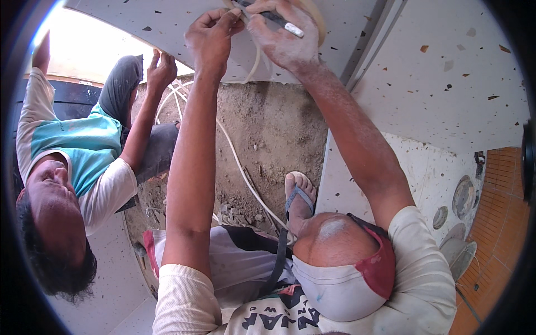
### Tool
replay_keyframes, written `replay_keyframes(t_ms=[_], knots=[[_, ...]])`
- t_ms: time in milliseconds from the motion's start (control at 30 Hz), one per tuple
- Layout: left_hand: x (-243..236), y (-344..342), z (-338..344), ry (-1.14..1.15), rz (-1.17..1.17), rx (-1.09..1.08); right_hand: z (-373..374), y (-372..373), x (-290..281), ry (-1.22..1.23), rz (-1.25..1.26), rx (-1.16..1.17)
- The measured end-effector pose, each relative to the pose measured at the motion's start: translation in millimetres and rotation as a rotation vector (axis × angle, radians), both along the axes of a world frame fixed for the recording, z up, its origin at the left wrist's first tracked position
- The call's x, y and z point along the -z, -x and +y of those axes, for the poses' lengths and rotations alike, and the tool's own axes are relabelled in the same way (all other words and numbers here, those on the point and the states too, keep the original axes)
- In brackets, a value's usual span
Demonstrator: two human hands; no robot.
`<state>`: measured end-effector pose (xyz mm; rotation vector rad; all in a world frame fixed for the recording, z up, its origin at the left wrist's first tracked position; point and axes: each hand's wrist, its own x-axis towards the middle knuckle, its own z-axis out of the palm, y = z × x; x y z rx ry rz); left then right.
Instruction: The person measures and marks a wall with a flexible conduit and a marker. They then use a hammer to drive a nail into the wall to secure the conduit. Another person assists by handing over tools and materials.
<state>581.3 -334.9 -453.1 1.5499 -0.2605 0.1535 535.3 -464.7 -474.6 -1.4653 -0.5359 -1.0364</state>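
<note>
Both my arms reach up to a pale speckled slab [184, 33] at the top of the view. My left hand [209, 42] is closed, thumb and fingertips pinching a thin pale cord [257, 61] that curves down over the slab. Close to its right, my dust-covered right hand [287, 42] is closed around a slim dark pen-like tool [272, 17] with a whitish end; its exact kind is unclear. A tan ring-shaped thing [319, 19] shows behind the right hand, partly hidden by it. The top edge cuts off part of the fingers' work.
At left a co-worker in a turquoise and white shirt [72, 142] has one hand [162, 70] by the slab's edge. White cable [237, 156] trails over the dirt ground [268, 117] near my sandalled foot [300, 192]. Speckled panels [446, 84] stand at right, beside orange tiles [502, 206].
</note>
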Motion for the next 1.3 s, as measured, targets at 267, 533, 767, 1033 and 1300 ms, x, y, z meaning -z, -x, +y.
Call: replay_keyframes(t_ms=[267,533,767,1033,1300], knots=[[-3,5,-2,-0.039,-0.021,-0.027,-1,4,-5,0.058,0.038,-0.006],[-3,6,-1,-0.035,0.012,-0.016,2,5,-5,0.029,0.064,0.047],[4,-2,1,-0.032,-0.003,0.010,-2,1,3,-0.047,-0.027,0.029],[7,-4,2,-0.009,-0.004,0.004,-4,21,-10,-0.006,0.155,0.084],[5,-2,0,0.016,-0.019,-0.016,9,25,-19,-0.486,0.441,-0.267]])
